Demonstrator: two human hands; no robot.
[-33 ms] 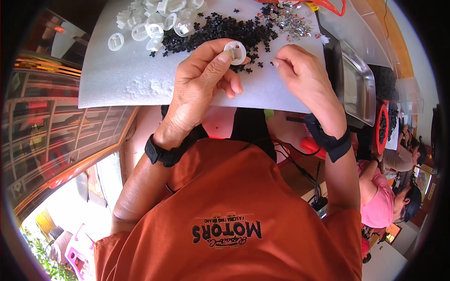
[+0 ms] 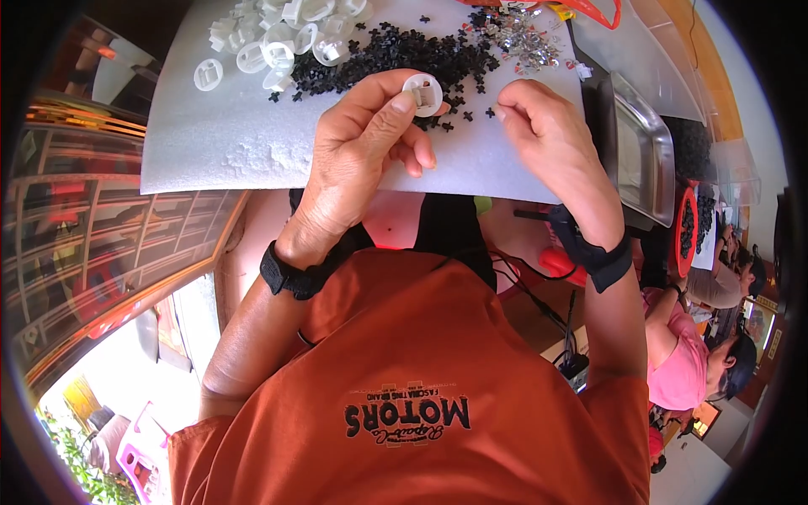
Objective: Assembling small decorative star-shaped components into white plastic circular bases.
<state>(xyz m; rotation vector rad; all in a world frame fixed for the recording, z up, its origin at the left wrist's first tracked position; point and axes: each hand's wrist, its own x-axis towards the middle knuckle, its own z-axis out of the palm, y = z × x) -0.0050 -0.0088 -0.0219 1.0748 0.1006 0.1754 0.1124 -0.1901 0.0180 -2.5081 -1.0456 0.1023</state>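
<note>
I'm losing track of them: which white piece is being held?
The white piece in the left hand; the other white pieces lie on the table.

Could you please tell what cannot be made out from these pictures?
Head view throughout:
Inside of the curled right hand: hidden by the hand itself.
Far side of the white round part in the left hand: turned away from the camera.
Black cross pieces: lower ones buried under others.
Pile of white parts: cut off by the upper edge.
Silver pieces: each shape too small.
</note>
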